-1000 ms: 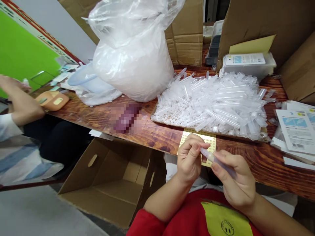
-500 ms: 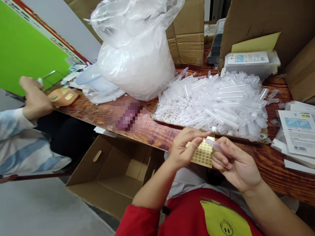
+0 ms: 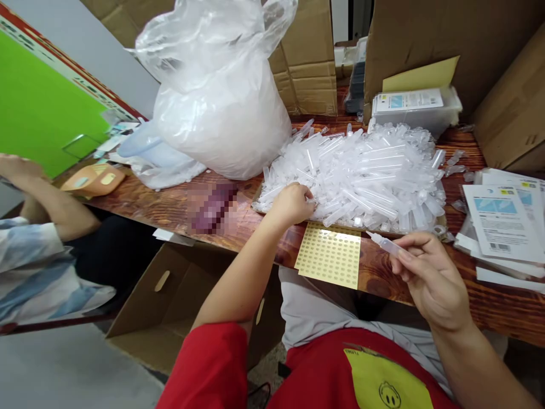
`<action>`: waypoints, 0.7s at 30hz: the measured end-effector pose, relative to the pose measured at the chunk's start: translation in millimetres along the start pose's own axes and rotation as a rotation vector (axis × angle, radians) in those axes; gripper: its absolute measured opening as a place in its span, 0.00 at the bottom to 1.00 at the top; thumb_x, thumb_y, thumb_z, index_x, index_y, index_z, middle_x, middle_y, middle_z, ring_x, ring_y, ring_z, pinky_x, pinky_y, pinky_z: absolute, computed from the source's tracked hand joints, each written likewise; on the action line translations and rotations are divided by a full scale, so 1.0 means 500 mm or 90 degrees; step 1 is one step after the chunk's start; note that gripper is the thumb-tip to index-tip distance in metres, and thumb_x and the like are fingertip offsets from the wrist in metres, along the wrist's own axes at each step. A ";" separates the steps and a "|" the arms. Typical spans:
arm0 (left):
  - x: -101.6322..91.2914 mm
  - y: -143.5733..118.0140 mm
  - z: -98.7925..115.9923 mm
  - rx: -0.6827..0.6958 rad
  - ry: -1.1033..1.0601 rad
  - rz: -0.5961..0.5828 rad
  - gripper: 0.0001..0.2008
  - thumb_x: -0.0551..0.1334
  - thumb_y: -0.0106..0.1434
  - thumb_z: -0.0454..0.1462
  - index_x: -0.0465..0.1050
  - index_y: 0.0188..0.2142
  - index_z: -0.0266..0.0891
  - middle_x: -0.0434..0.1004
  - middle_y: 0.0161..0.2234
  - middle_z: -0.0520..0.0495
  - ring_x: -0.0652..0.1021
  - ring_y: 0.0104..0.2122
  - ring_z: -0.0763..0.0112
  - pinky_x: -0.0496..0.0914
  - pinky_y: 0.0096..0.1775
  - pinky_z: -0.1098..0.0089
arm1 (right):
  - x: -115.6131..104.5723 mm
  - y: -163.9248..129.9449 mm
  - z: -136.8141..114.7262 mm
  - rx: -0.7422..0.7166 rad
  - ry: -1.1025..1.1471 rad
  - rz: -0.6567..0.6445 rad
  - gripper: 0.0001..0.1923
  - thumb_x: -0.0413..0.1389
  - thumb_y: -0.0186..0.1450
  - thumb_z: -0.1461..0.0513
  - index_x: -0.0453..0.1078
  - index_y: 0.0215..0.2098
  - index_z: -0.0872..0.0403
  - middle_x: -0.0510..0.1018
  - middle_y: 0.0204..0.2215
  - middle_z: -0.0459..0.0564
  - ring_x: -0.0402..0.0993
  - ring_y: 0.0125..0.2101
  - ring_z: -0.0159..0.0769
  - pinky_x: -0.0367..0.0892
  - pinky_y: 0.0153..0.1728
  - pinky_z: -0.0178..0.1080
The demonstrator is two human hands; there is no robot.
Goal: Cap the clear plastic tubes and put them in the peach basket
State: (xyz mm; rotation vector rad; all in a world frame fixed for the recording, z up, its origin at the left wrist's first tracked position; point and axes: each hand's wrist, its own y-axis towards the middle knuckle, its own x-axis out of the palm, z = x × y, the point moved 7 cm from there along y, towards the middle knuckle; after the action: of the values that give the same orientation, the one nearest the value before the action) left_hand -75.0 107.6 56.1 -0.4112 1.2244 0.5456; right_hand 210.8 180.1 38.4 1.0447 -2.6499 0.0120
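Right hand (image 3: 430,278) grips tube (image 3: 385,243) | left hand (image 3: 293,203) curled, in tube pile (image 3: 366,176) | labels unreadable

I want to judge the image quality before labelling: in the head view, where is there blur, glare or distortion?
Head view: a pixelated patch hides something on the table; the plastic bag shows bright glare; the pile of clear tubes is pale, so single tubes merge; straight edges bend toward the frame's borders; the left hand and the right hand holding a tube look sharp.
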 end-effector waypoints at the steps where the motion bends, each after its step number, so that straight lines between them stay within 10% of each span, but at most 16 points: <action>1: 0.001 0.004 -0.001 0.004 -0.001 -0.004 0.04 0.69 0.56 0.33 0.79 0.33 0.39 0.79 0.35 0.42 0.77 0.37 0.61 0.74 0.42 0.61 | -0.004 -0.002 -0.001 -0.010 -0.015 -0.001 0.08 0.64 0.70 0.56 0.76 0.41 0.52 0.75 0.24 0.45 0.71 0.25 0.31 0.65 0.24 0.32; 12: -0.083 -0.079 0.072 0.302 0.038 0.161 0.09 0.58 0.67 0.29 0.76 0.39 0.41 0.82 0.43 0.40 0.79 0.45 0.58 0.71 0.51 0.56 | -0.012 -0.004 -0.069 -0.372 -0.509 -0.002 0.11 0.61 0.72 0.66 0.75 0.52 0.50 0.83 0.43 0.50 0.82 0.42 0.39 0.78 0.46 0.40; 16: -0.082 -0.154 0.107 0.372 -0.350 0.184 0.07 0.66 0.69 0.36 0.80 0.46 0.40 0.83 0.42 0.43 0.82 0.42 0.65 0.76 0.47 0.64 | 0.020 -0.007 -0.096 -0.449 -0.483 -0.052 0.18 0.60 0.72 0.69 0.73 0.58 0.50 0.83 0.46 0.52 0.82 0.45 0.41 0.79 0.48 0.42; 21: -0.015 -0.186 0.131 0.294 -0.784 -0.007 0.09 0.73 0.64 0.39 0.85 0.44 0.39 0.83 0.38 0.42 0.82 0.34 0.70 0.78 0.34 0.72 | 0.051 -0.015 -0.120 -0.452 -0.412 -0.156 0.21 0.60 0.71 0.68 0.71 0.61 0.48 0.83 0.47 0.52 0.83 0.45 0.42 0.78 0.45 0.43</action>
State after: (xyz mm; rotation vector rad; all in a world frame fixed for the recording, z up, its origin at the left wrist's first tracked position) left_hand 29.0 69.3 83.3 0.3138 0.1242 0.3682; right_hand 214.1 164.3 102.1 1.2158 -2.6121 -1.4120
